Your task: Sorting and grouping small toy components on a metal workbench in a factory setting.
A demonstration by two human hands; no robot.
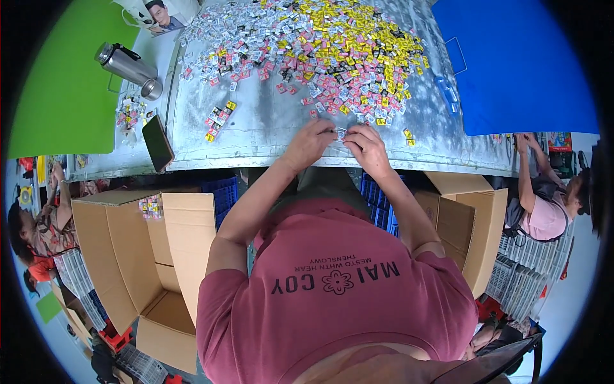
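Observation:
Near the table's front edge, my left hand (308,142) and my right hand (369,150) meet, fingertips pinched together. Both are closed on a small whitish piece (340,134) with a hint of pink; its exact kind is too small to make out. Just beyond them spreads a large heap of small printed pieces (358,83), in yellow, pink, white and black. To the left, several of these lie joined in a short strip (220,120). A couple of yellow ones (409,137) lie right of my right hand.
A phone (157,143) leans at the table's left, by a steel flask (128,64) and a white printed bag (160,14). Green (70,83) and blue panels (518,64) flank the metal table (256,144). Cardboard boxes (121,249) (489,224) stand below; people work either side.

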